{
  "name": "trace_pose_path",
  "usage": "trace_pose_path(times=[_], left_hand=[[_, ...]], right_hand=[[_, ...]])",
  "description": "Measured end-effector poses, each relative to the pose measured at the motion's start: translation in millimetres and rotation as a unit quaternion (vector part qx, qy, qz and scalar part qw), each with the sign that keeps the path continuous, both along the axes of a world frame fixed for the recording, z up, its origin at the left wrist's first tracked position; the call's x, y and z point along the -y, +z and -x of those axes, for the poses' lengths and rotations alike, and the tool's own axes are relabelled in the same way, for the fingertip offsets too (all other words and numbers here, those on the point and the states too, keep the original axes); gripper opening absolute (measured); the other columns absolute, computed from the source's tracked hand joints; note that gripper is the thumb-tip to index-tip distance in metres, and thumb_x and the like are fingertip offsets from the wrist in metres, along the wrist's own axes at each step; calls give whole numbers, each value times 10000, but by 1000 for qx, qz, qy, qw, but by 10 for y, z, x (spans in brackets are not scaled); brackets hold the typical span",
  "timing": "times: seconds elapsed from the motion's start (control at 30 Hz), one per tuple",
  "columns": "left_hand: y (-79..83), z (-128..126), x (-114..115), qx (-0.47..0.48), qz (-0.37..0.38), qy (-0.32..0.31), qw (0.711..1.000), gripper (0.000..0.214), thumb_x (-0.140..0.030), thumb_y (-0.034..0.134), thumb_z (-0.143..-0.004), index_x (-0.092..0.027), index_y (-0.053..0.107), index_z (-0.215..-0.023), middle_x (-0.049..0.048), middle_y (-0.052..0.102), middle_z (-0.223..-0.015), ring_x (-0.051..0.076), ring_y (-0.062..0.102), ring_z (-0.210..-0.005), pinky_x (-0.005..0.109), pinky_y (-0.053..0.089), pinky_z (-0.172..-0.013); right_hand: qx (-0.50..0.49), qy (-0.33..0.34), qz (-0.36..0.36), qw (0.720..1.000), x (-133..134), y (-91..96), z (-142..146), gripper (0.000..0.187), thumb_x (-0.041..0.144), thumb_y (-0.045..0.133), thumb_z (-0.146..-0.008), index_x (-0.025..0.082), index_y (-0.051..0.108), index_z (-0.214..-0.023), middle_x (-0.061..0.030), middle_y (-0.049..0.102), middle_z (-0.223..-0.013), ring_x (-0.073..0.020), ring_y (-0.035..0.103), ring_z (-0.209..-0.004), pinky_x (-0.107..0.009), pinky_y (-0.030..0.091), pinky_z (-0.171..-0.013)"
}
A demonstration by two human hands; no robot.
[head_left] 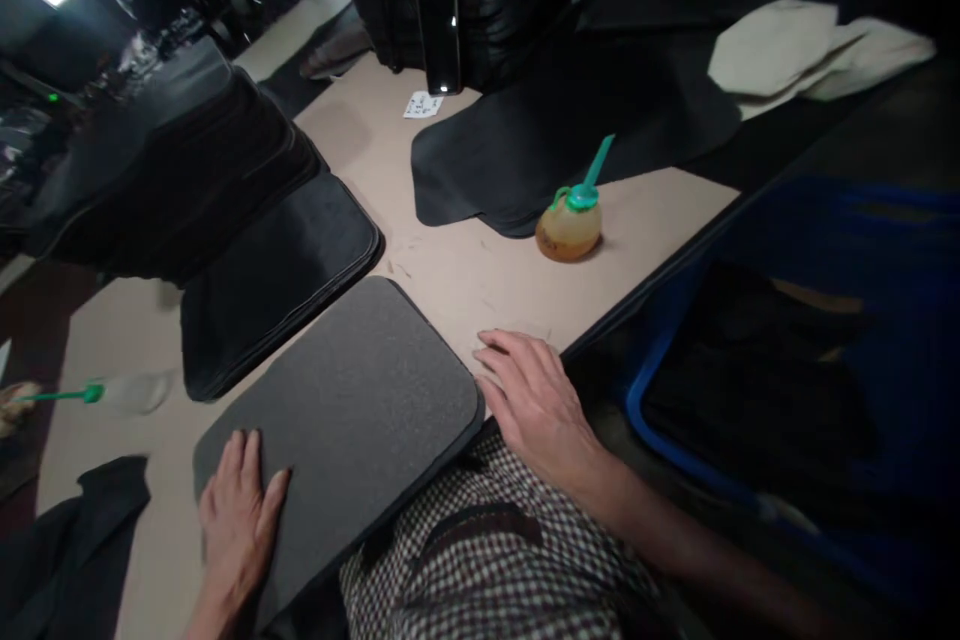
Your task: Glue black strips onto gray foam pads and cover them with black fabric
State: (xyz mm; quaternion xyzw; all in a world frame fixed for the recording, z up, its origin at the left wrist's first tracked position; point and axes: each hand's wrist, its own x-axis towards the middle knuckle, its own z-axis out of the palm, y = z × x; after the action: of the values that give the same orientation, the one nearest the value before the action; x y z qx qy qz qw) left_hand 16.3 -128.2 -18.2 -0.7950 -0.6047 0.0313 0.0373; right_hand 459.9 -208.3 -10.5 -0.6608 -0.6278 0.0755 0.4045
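A dark grey rounded panel lies at the table's near edge, with at least one more layer showing under its right rim. My left hand rests flat on the panel's left end, fingers stretched out and thumb apart. Just past the panel's right corner, my right hand lies with its fingers extended over the tabletop, holding nothing visible. Beyond the panel sits a stack of black rounded pieces. A squat bottle with a green spout and amber liquid stands farther back on the right.
Taller dark stacks rise at the left. Black flat pieces, a phone and a paper note are at the back. Another green-tipped bottle lies left. A blue crate stands right, below pale cloth.
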Motion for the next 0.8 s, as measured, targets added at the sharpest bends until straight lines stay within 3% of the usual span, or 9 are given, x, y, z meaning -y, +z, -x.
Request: trace_pose_path(times=[0.1, 0.2, 0.37, 0.47, 0.6, 0.7, 0.8], left_hand=[[-25, 10, 8, -4, -3, 0, 1000, 662, -457, 252, -1037, -170, 192, -1630, 146, 191, -1702, 259, 166, -1576, 540, 146, -1250], [-58, 24, 8, -6, -13, 2, 1000, 659, -457, 258, -1035, -167, 212, -1625, 153, 215, -1694, 256, 173, -1573, 542, 121, -1252], [-130, 57, -3, 3, -32, 0, 999, 662, -474, 269, -1029, -178, 242, -1621, 146, 233, -1690, 253, 198, -1565, 531, 154, -1242], [-172, 76, -11, 7, -48, -6, 999, 675, -504, 264, -1022, -189, 256, -1619, 134, 240, -1690, 253, 204, -1564, 518, 184, -1232], [-200, 90, -13, 11, -54, -10, 998, 685, -520, 241, -1022, -171, 279, -1610, 133, 233, -1692, 251, 193, -1566, 518, 188, -1229], [-194, 85, -9, 22, -54, -13, 998, 697, -532, 229, -1014, -169, 294, -1606, 136, 235, -1691, 251, 183, -1569, 519, 184, -1229], [-176, 62, -4, 29, -55, -12, 998, 704, -536, 215, -1008, -169, 306, -1602, 139, 235, -1690, 262, 195, -1566, 532, 181, -1227]], right_hand=[[47, 94, -16, 994, -209, 94, -1, 363, 175, 536, -998, 131, 571, -1356, -162, 568, -1442, -292, 482, -1368, -540, 443, -1105], [103, 218, -26, 970, -455, 175, 117, 484, 299, 561, -1017, 129, 498, -1465, -145, 486, -1545, -267, 372, -1478, -520, 376, -1185], [176, 324, -24, 929, -816, 256, 661, 647, 558, 494, -1018, 116, 472, -1489, -151, 428, -1587, -312, 332, -1491, -482, 361, -1185], [205, 326, -22, 923, -1049, 273, 1055, 619, 569, 475, -1018, 142, 500, -1464, -154, 424, -1583, -397, 338, -1463, -559, 387, -1128], [248, 275, 27, 929, -1357, 231, 1376, 469, 446, 487, -1034, 151, 564, -1389, -176, 455, -1545, -457, 385, -1407, -640, 389, -1058], [268, 253, 74, 926, -1472, 196, 1377, 411, 431, 517, -1023, 155, 614, -1312, -181, 525, -1468, -439, 429, -1371, -625, 393, -1036], [269, 223, 72, 934, -1466, 193, 1206, 376, 434, 554, -1010, 165, 632, -1261, -166, 576, -1397, -371, 477, -1325, -555, 411, -1022]])
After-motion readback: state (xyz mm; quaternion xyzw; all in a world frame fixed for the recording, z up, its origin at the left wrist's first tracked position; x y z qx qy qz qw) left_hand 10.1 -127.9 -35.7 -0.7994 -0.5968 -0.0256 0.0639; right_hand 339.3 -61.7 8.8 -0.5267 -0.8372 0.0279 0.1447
